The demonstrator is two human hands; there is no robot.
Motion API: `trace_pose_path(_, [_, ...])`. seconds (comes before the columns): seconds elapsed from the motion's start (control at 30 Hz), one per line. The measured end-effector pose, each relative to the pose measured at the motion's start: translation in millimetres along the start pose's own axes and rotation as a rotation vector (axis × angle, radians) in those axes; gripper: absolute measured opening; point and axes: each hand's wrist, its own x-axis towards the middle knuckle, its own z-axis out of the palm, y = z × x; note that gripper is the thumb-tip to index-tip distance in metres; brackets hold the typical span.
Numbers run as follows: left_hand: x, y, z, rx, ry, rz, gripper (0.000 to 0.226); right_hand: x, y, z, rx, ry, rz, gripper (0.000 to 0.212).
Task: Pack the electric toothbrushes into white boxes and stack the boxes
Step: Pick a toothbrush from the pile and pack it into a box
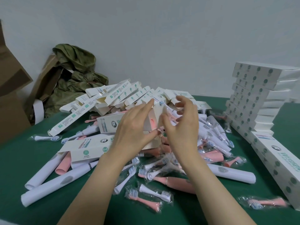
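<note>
**Centre, the grip.** L hand [134, 127] gripping white box [151, 118]: fingers laid along its top, thumb curled beneath. Box raised above the heap, open end turned toward R hand [183, 127]. R hand just beside that open end, fingers spread and loosely bent, nothing clearly pinched. Contact w/ box or wrap not discernible. Wrapped brush head [161, 103], bristles up, poking out at top of the open end, btwn the two hands. Pink patch on box face nearest the thumbs; rest of contents hidden.

**Below the grip.** Heap of loose white handles [53, 184] and pink handles [177, 181], mixed w/ brush heads in clear wrap [146, 192]. All spread over green table [19, 163] toward the viewer.

**Left of grip, slightly lower.** Two printed boxes [90, 148] lying flat. Nearer one w/ a white and a pink handle showing at its open end.

**Behind grip, toward wall.** Pile of boxes [116, 96], flaps open, lying criss-cross.

**Right of grip, well apart.** Stack of closed boxes [253, 98], many layers, offset stepwise. More closed boxes [276, 161] flat on table in front of it.

**Far left of grip, by wall.** Brown cartons [13, 95] and crumpled green bag [76, 65].
</note>
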Motion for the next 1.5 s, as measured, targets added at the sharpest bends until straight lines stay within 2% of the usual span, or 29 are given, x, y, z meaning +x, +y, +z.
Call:
trace_pose_path(0.07, [4.7,1.7,-0.7,0.033,-0.116,0.081,0.096,6.5,5.3,-6.3,0.157,-0.112,0.181,0.011])
trace_pose_path(0.17, [10.2,5.7,1.1,0.064,-0.15,0.112,0.104,12.0,10.0,-11.7,0.322,-0.172,0.257,0.033])
trace_pose_path(0.23, [12.3,8.6,0.1,-0.016,-0.1,0.032,0.103,11.6,5.3,-12.0,0.416,-0.169,0.276,0.033])
trace_pose_path(0.3, [14.7,12.0,1.2,-0.109,-0.006,0.009,0.087,12.2,2.3,-13.7,0.519,-0.155,0.318,0.03])
trace_pose_path(0.4, [19.1,17.3,5.0,-0.174,0.14,0.021,0.042,13.3,2.7,-17.4,0.646,-0.163,0.331,0.03])
trace_pose_path(0.5, [24.4,23.1,8.6,-0.231,0.188,-0.052,0.026,9.4,-0.5,-13.2,0.718,-0.225,0.339,0.036])
trace_pose_path(0.57, [28.2,26.3,10.7,-0.242,0.202,-0.102,0.023,6.0,-1.9,-8.7,0.754,-0.245,0.373,0.032])
trace_pose_path(0.63, [31.9,26.2,11.3,-0.245,0.139,-0.101,0.024,5.6,0.3,-6.5,0.741,-0.204,0.401,0.023])
trace_pose_path(0.67, [32.0,25.0,11.4,-0.245,0.056,-0.091,0.031,5.5,2.5,-6.9,0.729,-0.177,0.414,0.024])
trace_pose_path(0.73, [30.0,18.8,11.2,-0.211,-0.142,-0.062,0.063,6.0,5.2,-8.5,0.716,-0.128,0.432,0.027])
trace_pose_path(0.77, [28.1,14.7,11.5,-0.162,-0.184,-0.05,0.076,6.0,5.8,-9.4,0.723,-0.109,0.438,0.029])
trace_pose_path(0.83, [23.2,7.3,10.6,-0.059,-0.138,-0.086,0.079,5.1,5.0,-9.9,0.737,-0.086,0.452,0.031])
trace_pose_path(0.93, [18.4,-1.1,5.8,-0.045,-0.049,-0.188,0.062,2.2,3.5,-5.8,0.681,-0.043,0.423,0.022])
trace_pose_path(1.1, [18.8,2.6,5.0,-0.085,0.035,-0.142,0.06,-8.6,-2.7,1.1,0.529,0.019,0.262,0.03])
trace_pose_path(1.27, [19.9,11.2,9.0,-0.114,0.084,-0.115,0.062,-6.3,-4.5,0.7,0.526,0.083,0.217,0.029])
trace_pose_path(1.4, [20.5,16.2,17.2,-0.094,0.109,-0.109,0.061,-9.3,2.4,4.9,0.319,0.112,0.078,0.03])
trace_pose_path(1.5, [21.7,15.2,18.3,-0.088,0.095,-0.116,0.06,-11.6,8.9,9.1,0.147,0.071,-0.029,0.039])
